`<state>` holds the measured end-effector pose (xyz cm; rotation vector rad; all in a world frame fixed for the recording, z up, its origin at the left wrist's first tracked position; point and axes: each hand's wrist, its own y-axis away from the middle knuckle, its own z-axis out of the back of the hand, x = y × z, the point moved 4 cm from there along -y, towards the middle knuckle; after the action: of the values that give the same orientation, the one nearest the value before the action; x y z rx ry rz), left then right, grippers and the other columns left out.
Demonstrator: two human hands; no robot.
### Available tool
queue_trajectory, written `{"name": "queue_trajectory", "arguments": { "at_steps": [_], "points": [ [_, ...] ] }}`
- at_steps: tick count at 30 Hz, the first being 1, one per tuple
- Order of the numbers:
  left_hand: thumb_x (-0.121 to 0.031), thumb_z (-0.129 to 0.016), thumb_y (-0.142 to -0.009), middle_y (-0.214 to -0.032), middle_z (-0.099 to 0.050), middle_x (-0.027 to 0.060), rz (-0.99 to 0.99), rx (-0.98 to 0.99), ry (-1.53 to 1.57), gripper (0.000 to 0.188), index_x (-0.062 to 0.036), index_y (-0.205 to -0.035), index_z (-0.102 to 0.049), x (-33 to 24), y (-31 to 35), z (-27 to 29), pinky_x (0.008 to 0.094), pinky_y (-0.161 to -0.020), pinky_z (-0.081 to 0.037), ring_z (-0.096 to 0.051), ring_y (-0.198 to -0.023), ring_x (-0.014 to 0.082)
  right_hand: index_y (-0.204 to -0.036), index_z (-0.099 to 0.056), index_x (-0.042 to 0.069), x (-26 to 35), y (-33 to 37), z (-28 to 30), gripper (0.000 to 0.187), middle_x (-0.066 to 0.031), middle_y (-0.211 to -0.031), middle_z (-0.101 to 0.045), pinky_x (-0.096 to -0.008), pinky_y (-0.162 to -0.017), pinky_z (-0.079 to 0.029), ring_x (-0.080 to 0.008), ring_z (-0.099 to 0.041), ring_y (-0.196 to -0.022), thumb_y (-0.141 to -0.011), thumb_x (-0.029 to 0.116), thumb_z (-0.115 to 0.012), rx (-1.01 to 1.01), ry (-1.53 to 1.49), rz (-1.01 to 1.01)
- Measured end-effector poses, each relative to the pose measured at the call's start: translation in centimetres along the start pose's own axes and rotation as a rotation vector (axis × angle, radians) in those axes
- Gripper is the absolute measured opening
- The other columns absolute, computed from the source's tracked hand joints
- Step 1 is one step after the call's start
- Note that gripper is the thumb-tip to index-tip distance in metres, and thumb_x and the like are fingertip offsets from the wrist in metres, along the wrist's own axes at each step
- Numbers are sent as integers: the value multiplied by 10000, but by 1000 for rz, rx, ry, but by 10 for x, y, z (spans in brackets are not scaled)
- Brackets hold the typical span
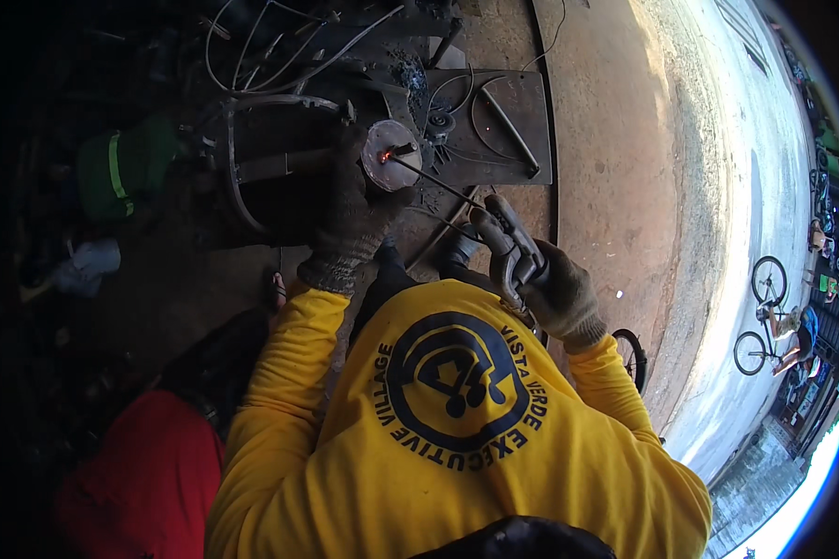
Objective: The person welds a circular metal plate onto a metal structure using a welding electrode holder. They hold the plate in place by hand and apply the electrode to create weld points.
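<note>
Our left hand [350, 219], in a dark knit glove, grips the round grey metal disc [391, 154] from below, fingers curled on its rim. Our right hand [555, 296], in a tan glove, is clenched around the grey electrode holder [505, 244]. The thin welding rod [435, 184] runs diagonally, up-left to a glowing tip on the disc. No containers seen. The flat rusty steel plate [503, 130] sits just right of the disc; the concrete floor [615, 168] lies beyond its edge.

yellow shirt [457, 438] – dark round emblem; brown gloves [350, 219] – grey disc [390, 154].
</note>
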<state>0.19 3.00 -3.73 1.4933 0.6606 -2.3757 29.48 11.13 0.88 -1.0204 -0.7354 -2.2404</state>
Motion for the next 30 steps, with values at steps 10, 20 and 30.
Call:
{"name": "queue_trajectory", "arguments": {
  "at_steps": [10,20,30],
  "points": [
    [-294,-779,-870,-1445,-463,198,-60,9,-268,780,-15,-1479,-380,17,15,0,434,-1122,-403,-475,-1339,309,-1268,-609,37,-8,1,-5,559,-185,-1026,-729,-383,-848,-574,-333,-730,-952,-787,256,-790,-6,-121,28],
    [-286,-778,-861,-1416,-499,188,-29,4,-389,755,-24,-1463,-405,-11,14,15,430,-1091,-444,-516,-1304,294,-1260,-618,97,5,-10,-7,425,-167,-1114,-700,-414,-869,-564,-362,-695,-1006,-911,337,-649,77,162,-81],
    [-231,-813,-832,-1402,-516,175,21,-78,-195,778,-24,-1462,-407,3,1,-1,422,-1075,-468,-530,-1290,284,-1320,-568,-3,-16,2,-2,576,-174,-1031,-731,-372,-821,-582,-275,-737,-949,-844,259,-761,-88,-163,51]
  ]
}}
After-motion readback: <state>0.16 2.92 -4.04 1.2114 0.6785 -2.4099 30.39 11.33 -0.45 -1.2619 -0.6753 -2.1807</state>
